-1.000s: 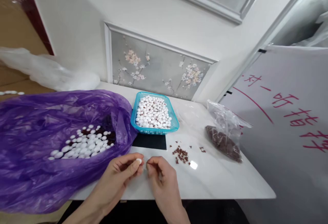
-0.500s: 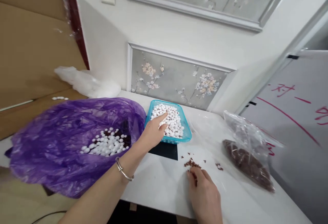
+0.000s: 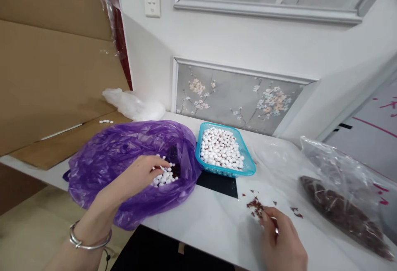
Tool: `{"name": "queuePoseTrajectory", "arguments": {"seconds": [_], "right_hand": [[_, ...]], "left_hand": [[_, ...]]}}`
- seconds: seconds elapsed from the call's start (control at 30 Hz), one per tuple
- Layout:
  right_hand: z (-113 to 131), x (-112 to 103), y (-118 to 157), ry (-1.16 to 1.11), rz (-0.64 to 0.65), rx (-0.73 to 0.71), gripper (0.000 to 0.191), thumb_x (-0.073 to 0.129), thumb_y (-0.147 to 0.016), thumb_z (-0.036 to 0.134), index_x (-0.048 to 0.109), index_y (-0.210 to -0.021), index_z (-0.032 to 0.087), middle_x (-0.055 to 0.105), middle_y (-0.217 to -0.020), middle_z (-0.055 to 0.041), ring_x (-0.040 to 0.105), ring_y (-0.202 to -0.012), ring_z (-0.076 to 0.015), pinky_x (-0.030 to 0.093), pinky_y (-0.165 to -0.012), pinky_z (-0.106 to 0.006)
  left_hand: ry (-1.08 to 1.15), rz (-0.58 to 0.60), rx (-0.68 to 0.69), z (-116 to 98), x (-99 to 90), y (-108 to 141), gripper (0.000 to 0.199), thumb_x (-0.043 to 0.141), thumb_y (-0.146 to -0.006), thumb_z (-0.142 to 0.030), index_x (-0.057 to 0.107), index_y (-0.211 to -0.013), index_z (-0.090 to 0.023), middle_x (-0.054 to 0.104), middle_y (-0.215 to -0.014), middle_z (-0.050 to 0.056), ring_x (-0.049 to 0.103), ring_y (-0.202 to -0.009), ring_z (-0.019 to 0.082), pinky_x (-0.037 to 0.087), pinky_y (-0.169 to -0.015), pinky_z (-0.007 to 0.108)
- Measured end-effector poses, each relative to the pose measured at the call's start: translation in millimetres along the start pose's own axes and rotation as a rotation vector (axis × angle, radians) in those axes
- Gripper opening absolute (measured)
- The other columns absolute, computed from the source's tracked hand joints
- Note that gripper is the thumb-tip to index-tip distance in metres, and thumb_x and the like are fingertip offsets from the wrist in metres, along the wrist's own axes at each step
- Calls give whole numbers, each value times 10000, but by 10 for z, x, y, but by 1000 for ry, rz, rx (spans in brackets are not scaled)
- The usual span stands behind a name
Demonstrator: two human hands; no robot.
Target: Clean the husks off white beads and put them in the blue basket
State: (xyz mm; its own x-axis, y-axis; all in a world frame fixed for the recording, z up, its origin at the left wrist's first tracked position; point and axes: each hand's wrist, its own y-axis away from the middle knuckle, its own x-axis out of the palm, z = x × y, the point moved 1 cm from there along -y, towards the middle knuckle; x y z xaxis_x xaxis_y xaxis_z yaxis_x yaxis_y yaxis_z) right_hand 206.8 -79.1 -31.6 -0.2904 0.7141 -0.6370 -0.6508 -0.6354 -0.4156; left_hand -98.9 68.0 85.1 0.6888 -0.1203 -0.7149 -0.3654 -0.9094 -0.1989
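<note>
My left hand (image 3: 141,176) is over the mouth of a purple plastic bag (image 3: 105,159), its thumb and index finger a little apart above small white balls (image 3: 164,178) in the bag. A silver bangle circles that wrist. On the white tabletop to the right, my right hand (image 3: 281,234) is closed, with thumb and index finger pinched at the edge of a small pile of brown star-like pieces (image 3: 256,205). One of these pieces seems to be at the fingertips. Between the hands, farther back, stands a turquoise basket (image 3: 249,167) full of white balls with brown bits among them.
A clear bag of brown pieces (image 3: 344,217) lies at the right, near a whiteboard (image 3: 372,118). A black flat sheet (image 3: 218,184) lies before the basket. Cardboard (image 3: 56,77) rises at the left, with a crumpled white bag (image 3: 135,103) against the wall.
My left hand has moved left from the turquoise basket to the white balls in the purple bag. My right hand stays by the brown pile. The view has shifted left.
</note>
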Motion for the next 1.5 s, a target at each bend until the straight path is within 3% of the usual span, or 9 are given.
{"name": "queuePoseTrajectory", "arguments": {"seconds": [0.1,0.27,0.43,0.63,0.77,0.93,1.07,1.23,1.5], "right_hand": [[77,22,29,-83,1,61,305,432,-872,498,588,-919,240,690,-812,-61,647,-680,-230,488,-679,-346],[207,69,40,-212,83,-3,388,500,-827,592,648,-789,235,693,-872,-56,623,-682,-204,482,-682,-315],[333,127,80,-484,278,149,296,659,-749,518,683,-762,224,617,-581,2,559,-522,-175,473,-565,-291],[581,181,128,-848,465,227,187,695,-776,362,642,-720,191,585,-555,21,564,-525,-135,479,-547,-243],[614,211,150,-992,556,325,150,691,-805,327,663,-805,179,637,-604,11,592,-562,-126,491,-605,-247],[639,185,175,-1218,614,371,138,679,-845,321,652,-901,198,651,-665,20,602,-625,-108,481,-650,-232],[719,151,202,-1303,654,362,91,657,-870,297,642,-892,210,650,-689,24,601,-632,-104,470,-645,-235],[832,167,211,-1209,648,272,91,659,-866,276,651,-809,206,632,-692,30,578,-646,-95,461,-666,-223],[941,173,219,-1023,568,114,144,578,-909,299,586,-797,209,578,-747,28,569,-691,-105,466,-673,-213]], "left_hand": [[2,29,4,33,136,18,216,596,-737,-250,781,-847,-254,774,-919,54,677,-854,272,451,-783,298],[27,3,-9,95,283,-36,202,610,-707,-204,779,-802,-258,775,-877,56,669,-857,292,432,-816,323],[101,-66,-46,39,288,-3,221,602,-807,-327,750,-947,-241,756,-936,66,662,-851,276,454,-770,321],[1123,178,-330,-254,655,233,140,753,-753,-300,744,-859,-208,710,-797,15,646,-734,121,504,-724,186],[1443,290,-490,-385,909,331,194,831,-671,-198,752,-845,-167,697,-862,15,635,-706,66,514,-712,130],[1541,316,-595,-408,1072,303,251,853,-639,-208,742,-855,-143,660,-766,5,607,-625,48,518,-627,118],[1520,320,-554,-404,1156,289,183,778,-745,-246,711,-880,-142,631,-759,3,580,-631,54,500,-611,131],[1487,410,-420,-392,1265,322,196,604,-892,-299,651,-807,-129,576,-679,7,551,-618,78,463,-635,178],[1489,360,-405,-361,1346,348,196,655,-857,-278,667,-764,-106,561,-677,3,502,-618,68,424,-635,170]]}}
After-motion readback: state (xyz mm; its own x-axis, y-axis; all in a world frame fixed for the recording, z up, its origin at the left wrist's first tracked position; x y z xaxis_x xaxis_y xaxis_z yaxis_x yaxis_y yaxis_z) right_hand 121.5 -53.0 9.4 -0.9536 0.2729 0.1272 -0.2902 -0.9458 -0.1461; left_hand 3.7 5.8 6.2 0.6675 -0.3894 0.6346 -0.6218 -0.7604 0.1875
